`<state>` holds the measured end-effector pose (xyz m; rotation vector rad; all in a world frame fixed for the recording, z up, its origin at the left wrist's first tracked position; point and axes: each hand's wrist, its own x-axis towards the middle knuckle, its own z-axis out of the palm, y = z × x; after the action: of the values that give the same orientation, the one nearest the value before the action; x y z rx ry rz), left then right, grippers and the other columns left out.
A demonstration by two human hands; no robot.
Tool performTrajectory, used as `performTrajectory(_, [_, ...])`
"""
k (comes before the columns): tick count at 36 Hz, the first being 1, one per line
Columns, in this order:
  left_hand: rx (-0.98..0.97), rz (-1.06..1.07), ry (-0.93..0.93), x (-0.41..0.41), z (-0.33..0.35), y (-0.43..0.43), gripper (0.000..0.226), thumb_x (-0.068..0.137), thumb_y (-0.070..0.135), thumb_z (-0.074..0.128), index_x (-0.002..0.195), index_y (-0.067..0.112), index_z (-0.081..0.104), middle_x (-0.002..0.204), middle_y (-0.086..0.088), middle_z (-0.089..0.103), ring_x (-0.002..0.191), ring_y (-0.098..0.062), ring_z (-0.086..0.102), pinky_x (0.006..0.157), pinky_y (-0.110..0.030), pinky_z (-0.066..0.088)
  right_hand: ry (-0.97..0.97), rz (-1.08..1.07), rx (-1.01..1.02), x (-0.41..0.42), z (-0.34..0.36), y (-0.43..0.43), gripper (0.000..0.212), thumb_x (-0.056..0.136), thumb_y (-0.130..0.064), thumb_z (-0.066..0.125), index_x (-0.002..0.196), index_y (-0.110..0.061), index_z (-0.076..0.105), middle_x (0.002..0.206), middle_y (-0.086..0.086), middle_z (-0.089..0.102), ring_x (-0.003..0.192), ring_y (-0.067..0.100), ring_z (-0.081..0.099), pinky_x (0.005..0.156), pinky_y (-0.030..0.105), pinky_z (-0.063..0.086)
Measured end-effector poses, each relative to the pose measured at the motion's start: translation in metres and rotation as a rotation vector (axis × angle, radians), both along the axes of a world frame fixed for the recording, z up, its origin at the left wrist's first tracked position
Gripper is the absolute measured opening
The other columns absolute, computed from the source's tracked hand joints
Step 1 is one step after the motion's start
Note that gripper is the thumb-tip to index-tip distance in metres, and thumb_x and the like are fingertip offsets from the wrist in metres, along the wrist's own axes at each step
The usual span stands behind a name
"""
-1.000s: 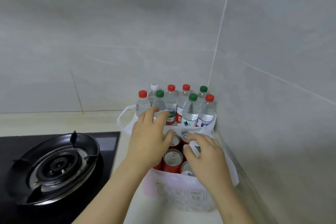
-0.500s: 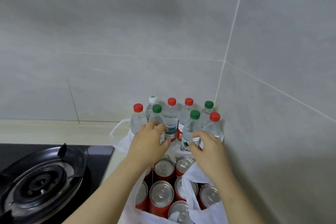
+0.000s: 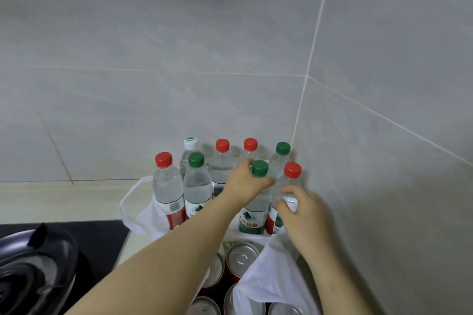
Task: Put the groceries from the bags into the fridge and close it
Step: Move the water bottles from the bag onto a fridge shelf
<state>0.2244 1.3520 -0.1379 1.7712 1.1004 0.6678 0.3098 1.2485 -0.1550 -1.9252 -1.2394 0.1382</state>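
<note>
**Operator's body, head view**

Two limbs visible. Left hand [image 3: 245,181]: bare. Right hand [image 3: 299,210]: bare. Behind each grip the wrist is uncovered. The left forearm [image 3: 179,245] and right forearm [image 3: 340,279] are uncovered from there back to the lower frame edge. Fingers at the grip are slim. Nail detail is too blurred to record.

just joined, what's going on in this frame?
A person is unloading groceries at a counter corner. The left hand grips the front green-capped bottle just below its cap; the right hand curls round the red-capped bottle beside it. Both stand upright in the white bag with six other bottles. Red cans sit in a nearer bag. No fridge is in view.
</note>
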Motion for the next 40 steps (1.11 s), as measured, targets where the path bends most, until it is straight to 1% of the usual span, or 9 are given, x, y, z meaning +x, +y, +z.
performTrajectory(4, [-0.104, 0.022, -0.105, 0.011, -0.010, 0.004, 0.035, 0.071, 0.019, 0.074, 0.102, 0.010, 0.061, 0.102, -0.011, 0.067, 0.099, -0.026, 0.061, 0.094, -0.043, 0.048, 0.001, -0.030, -0.036, 0.006, -0.002, 0.003, 0.024, 0.087, -0.018, 0.057, 0.111, -0.018, 0.062, 0.109, -0.002, 0.059, 0.102, 0.016, 0.054, 0.071, 0.015, 0.027])
performTrajectory(8, [-0.094, 0.033, -0.233, 0.008, -0.017, 0.005, 0.015, 0.079, 0.008, 0.066, 0.091, 0.014, 0.057, 0.090, -0.006, 0.063, 0.088, -0.022, 0.059, 0.080, -0.031, 0.049, 0.025, -0.106, -0.018, 0.009, -0.004, 0.007, 0.014, 0.084, -0.017, 0.058, 0.097, -0.014, 0.059, 0.095, 0.002, 0.053, 0.085, 0.019, 0.049, 0.064, 0.021, 0.024])
performTrajectory(10, [-0.093, 0.085, -0.313, 0.005, -0.020, 0.005, 0.020, 0.079, 0.006, 0.066, 0.081, 0.019, 0.052, 0.079, 0.000, 0.056, 0.075, -0.015, 0.053, 0.070, -0.025, 0.044, 0.024, -0.153, 0.019, 0.011, -0.002, 0.011, 0.012, 0.082, -0.016, 0.059, 0.093, -0.012, 0.055, 0.094, 0.005, 0.051, 0.085, 0.023, 0.049, 0.066, 0.026, 0.027])
performTrajectory(16, [0.001, 0.266, -0.423, -0.008, -0.026, 0.002, 0.028, 0.078, 0.003, 0.065, 0.076, 0.025, 0.048, 0.068, 0.005, 0.052, 0.065, -0.013, 0.049, 0.067, -0.026, 0.042, 0.067, -0.136, 0.112, 0.014, 0.006, 0.033, 0.046, 0.082, -0.014, 0.063, 0.125, -0.011, 0.049, 0.122, 0.008, 0.051, 0.116, 0.026, 0.046, 0.090, 0.030, 0.037])
performTrajectory(18, [0.035, 0.279, -0.388, -0.012, -0.026, 0.004, 0.029, 0.079, 0.004, 0.066, 0.076, 0.027, 0.048, 0.071, 0.006, 0.054, 0.067, -0.012, 0.051, 0.071, -0.027, 0.044, 0.154, -0.119, 0.083, 0.016, 0.007, 0.041, 0.050, 0.084, -0.015, 0.062, 0.130, -0.015, 0.044, 0.124, 0.005, 0.052, 0.114, 0.026, 0.048, 0.091, 0.032, 0.038])
performTrajectory(23, [0.072, 0.291, -0.326, -0.023, -0.026, 0.011, 0.023, 0.078, 0.010, 0.068, 0.076, 0.025, 0.051, 0.075, 0.003, 0.058, 0.074, -0.017, 0.055, 0.076, -0.032, 0.047, 0.310, -0.047, 0.074, 0.022, 0.004, 0.053, 0.014, 0.080, -0.016, 0.065, 0.088, -0.017, 0.053, 0.081, 0.002, 0.057, 0.078, 0.023, 0.052, 0.062, 0.028, 0.035])
performTrajectory(30, [-0.084, 0.287, -0.286, -0.021, -0.030, 0.013, 0.015, 0.075, 0.012, 0.069, 0.076, 0.019, 0.055, 0.076, -0.002, 0.062, 0.079, -0.021, 0.058, 0.082, -0.036, 0.049, 0.506, -0.004, 0.044, 0.025, -0.004, 0.055, 0.018, 0.078, -0.009, 0.063, 0.068, -0.015, 0.049, 0.060, 0.002, 0.051, 0.052, 0.014, 0.046, 0.045, 0.019, 0.040])
performTrajectory(35, [-0.165, 0.244, -0.242, -0.025, -0.029, 0.015, 0.011, 0.074, 0.015, 0.070, 0.077, 0.015, 0.059, 0.080, -0.004, 0.065, 0.085, -0.022, 0.061, 0.083, -0.035, 0.050, 0.543, -0.002, -0.014, 0.027, -0.010, 0.060, 0.014, 0.073, -0.022, 0.069, 0.067, -0.017, 0.057, 0.061, -0.002, 0.061, 0.062, 0.018, 0.057, 0.065, 0.030, 0.047])
performTrajectory(40, [-0.275, 0.210, -0.245, -0.030, -0.026, 0.015, 0.020, 0.074, 0.009, 0.073, 0.081, 0.019, 0.057, 0.084, 0.001, 0.062, 0.084, -0.014, 0.057, 0.070, -0.025, 0.042, 0.561, 0.014, -0.044, 0.030, -0.010, 0.056, 0.017, 0.076, -0.021, 0.066, 0.064, -0.017, 0.056, 0.050, -0.006, 0.057, 0.055, 0.016, 0.055, 0.058, 0.025, 0.045])
